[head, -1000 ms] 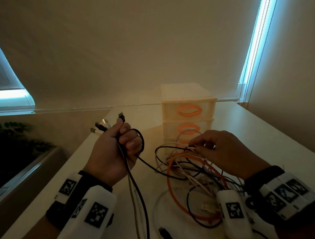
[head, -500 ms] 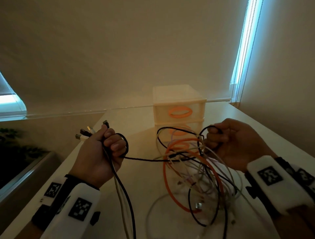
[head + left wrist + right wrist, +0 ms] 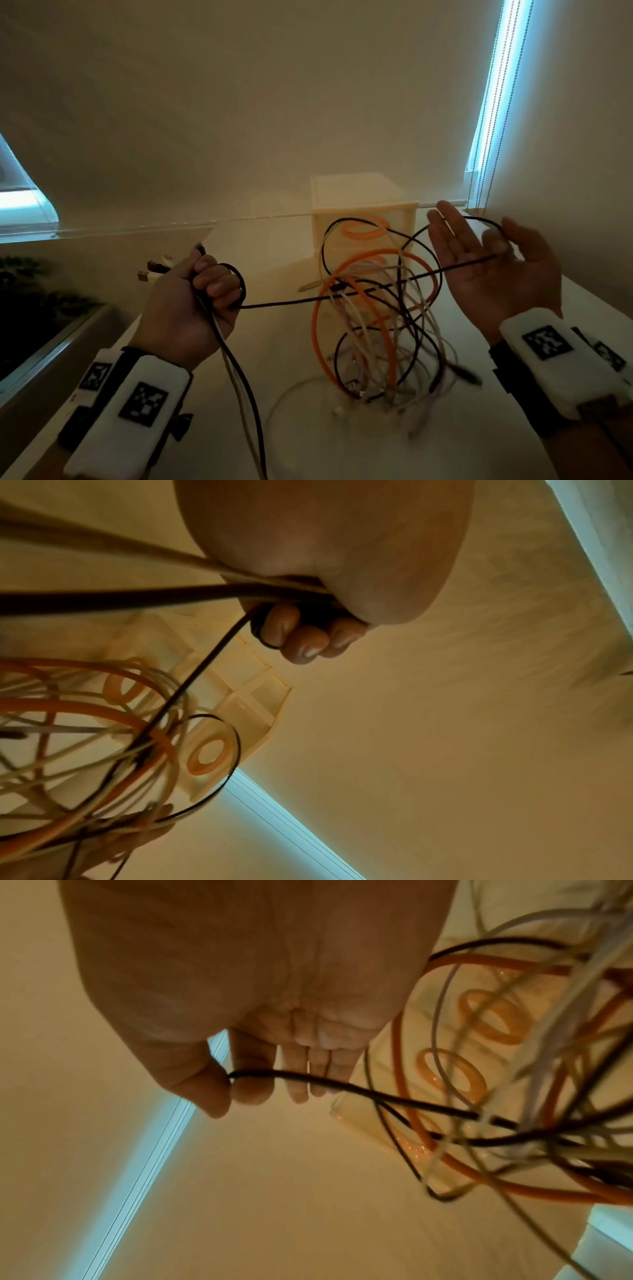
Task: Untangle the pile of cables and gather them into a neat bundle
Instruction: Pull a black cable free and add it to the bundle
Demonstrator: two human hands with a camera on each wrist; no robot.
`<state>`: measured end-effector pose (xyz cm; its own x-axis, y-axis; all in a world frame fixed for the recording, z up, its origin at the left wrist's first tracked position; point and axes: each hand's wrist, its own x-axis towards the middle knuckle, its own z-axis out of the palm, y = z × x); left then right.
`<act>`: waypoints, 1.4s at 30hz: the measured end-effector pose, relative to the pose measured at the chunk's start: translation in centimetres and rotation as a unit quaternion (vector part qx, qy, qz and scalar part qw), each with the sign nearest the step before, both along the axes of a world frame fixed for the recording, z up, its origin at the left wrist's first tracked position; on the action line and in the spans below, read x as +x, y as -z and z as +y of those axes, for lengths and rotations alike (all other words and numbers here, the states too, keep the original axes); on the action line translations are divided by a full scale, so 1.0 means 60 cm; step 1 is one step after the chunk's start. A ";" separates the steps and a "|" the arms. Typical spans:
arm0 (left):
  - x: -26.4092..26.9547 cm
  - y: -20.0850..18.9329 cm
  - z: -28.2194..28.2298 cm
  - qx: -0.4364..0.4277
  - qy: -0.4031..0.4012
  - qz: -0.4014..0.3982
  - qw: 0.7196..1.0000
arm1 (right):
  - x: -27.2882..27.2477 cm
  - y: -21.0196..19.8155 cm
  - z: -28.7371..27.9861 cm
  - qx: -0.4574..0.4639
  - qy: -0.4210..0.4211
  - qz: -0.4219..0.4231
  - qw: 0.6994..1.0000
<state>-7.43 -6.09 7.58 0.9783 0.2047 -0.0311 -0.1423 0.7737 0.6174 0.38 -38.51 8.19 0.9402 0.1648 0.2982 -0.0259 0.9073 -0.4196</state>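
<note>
Above the tangle, left fingers (image 3: 219,284) clench cords; right thumb and forefinger pinch thin black cable (image 3: 376,289)

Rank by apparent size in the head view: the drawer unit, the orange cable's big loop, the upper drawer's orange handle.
1. orange cable's big loop, the tallest
2. drawer unit, though partly hidden and farther away, so it may really be larger
3. orange handle, clearly the smallest
</note>
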 end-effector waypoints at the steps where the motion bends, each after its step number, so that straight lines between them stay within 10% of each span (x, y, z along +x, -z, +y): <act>1: 0.000 -0.001 0.005 0.000 -0.006 -0.003 1.000 | 0.004 0.000 -0.001 -0.015 0.014 0.001 1.000; 11: -0.001 -0.006 0.023 -0.003 -0.051 0.005 0.999 | 0.028 0.011 -0.008 -0.188 0.033 0.095 0.977; 19: -0.011 -0.008 -0.034 0.074 0.082 -0.054 0.992 | 0.000 0.018 0.018 -0.553 -0.064 -0.086 0.826; 26: -0.007 -0.009 0.017 0.010 0.016 -0.036 0.999 | 0.031 0.003 -0.023 -0.213 0.014 0.043 0.976; 32: 0.002 -0.001 0.071 -0.001 -0.069 0.023 0.997 | 0.048 0.011 -0.078 0.075 0.062 0.031 0.995; 36: 0.003 -0.003 0.086 -0.005 -0.101 0.026 0.995 | 0.061 0.013 -0.080 -0.141 0.033 0.111 0.983; 42: 0.000 -0.004 0.024 0.000 -0.029 -0.014 0.999 | 0.044 0.028 -0.030 -0.510 0.033 0.149 0.846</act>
<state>-7.46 -4.67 7.84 0.9656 0.2602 -0.0031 -0.2040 0.7642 0.6119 3.04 -40.31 6.51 0.9659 0.1368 -0.2200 -0.2322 0.0809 -0.9693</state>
